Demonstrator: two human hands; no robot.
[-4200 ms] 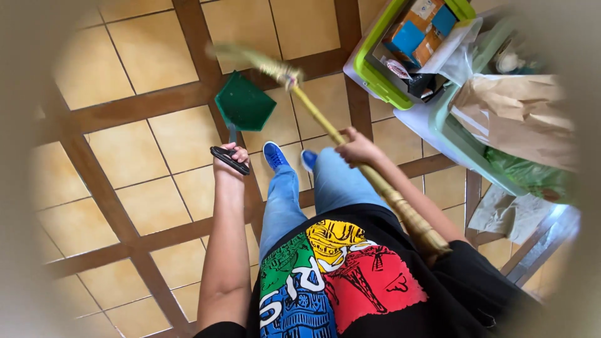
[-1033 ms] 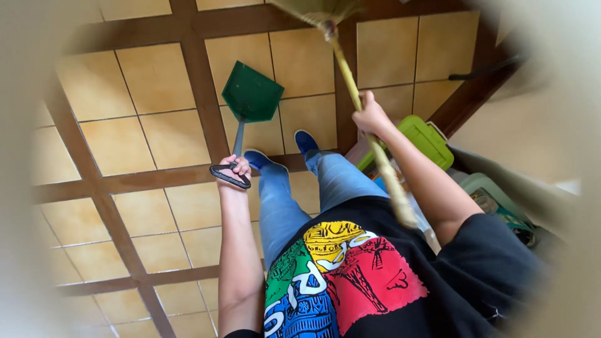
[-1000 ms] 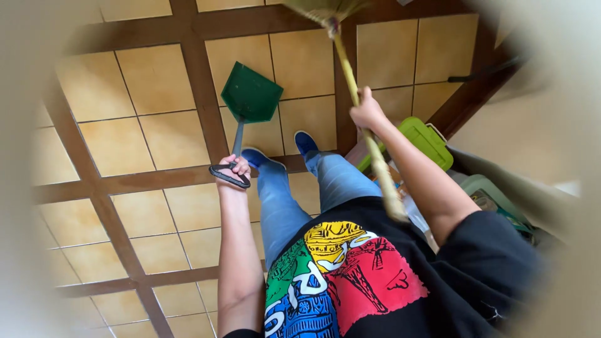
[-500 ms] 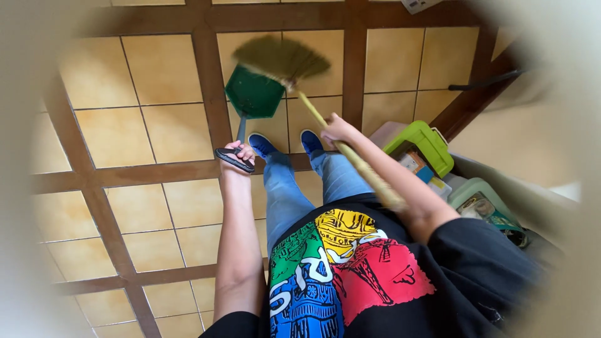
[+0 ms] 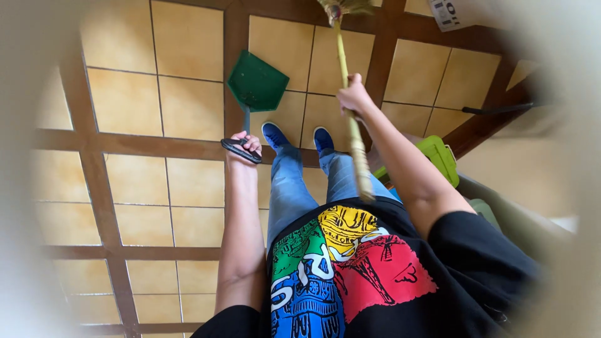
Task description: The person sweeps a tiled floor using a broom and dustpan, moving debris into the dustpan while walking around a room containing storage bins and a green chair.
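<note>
The left hand [image 5: 243,145] is closed around the black grip at the top of the long-handled dustpan [image 5: 256,82], fingers curled over the grip's upper edge. From that grip a thin grey stem runs toward 12 o'clock to the green pan, which sits on the tiled floor [image 5: 125,100], partly over a brown strip between the yellow tiles. The right hand [image 5: 354,97] is wrapped tight around the shaft of the broom [image 5: 349,106], roughly midway along its visible length. The pale, straw-bound shaft runs nearly straight from 6 o'clock, where its end lies over the thigh, up to 12 o'clock, where the bristle head is cut off by the top edge of the view. The pan lies at 9 o'clock from the broom shaft, near but apart. Two blue shoes [image 5: 273,134] stand between pan and shaft, just below them. A lime-green bin lid [image 5: 440,158] shows at 4 o'clock from the right hand, beyond the forearm.
</note>
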